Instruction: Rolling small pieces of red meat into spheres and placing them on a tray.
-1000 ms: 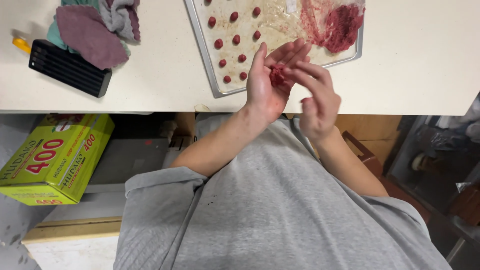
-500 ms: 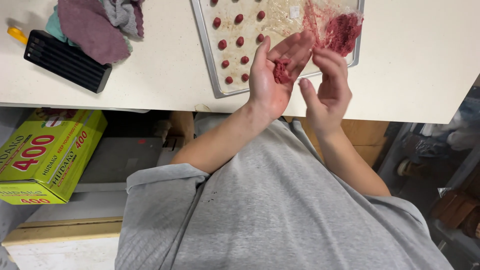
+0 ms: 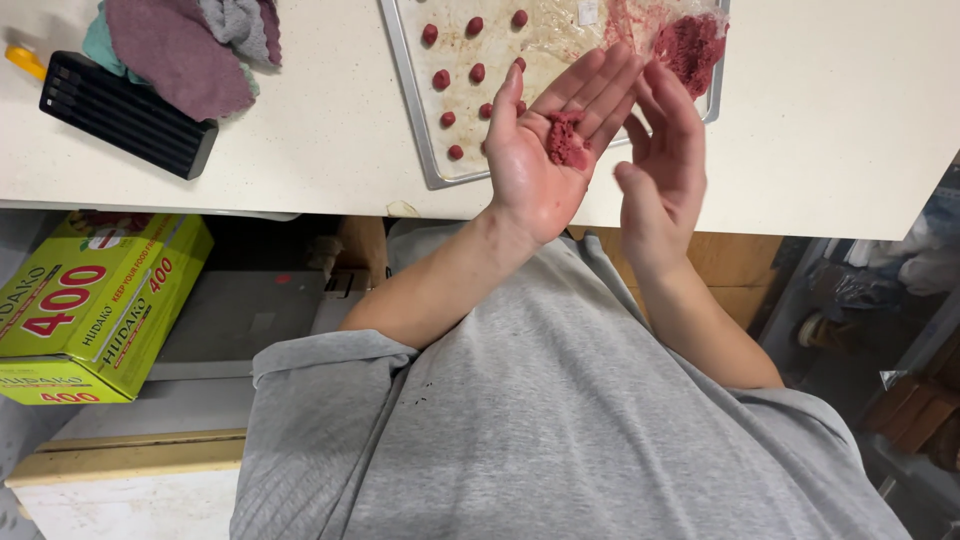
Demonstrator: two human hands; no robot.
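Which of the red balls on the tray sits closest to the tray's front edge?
The red ball just left of the left hand, lowest in the head view. The other balls lie farther back on the tray, in rows toward the mound of red mixture.

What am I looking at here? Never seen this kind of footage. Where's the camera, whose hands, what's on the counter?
There is no machine: a person wears a camera on the head, and it looks down over their grey shirt at their own bare hands. The left hand is palm up with a lump of red mince resting in it. The right hand is open beside it, holding nothing. On the white counter lies a metal baking tray with small red balls in rows and a mound of mince. To the left are a black ribbed block and cloths. A yellow-green box sits below.
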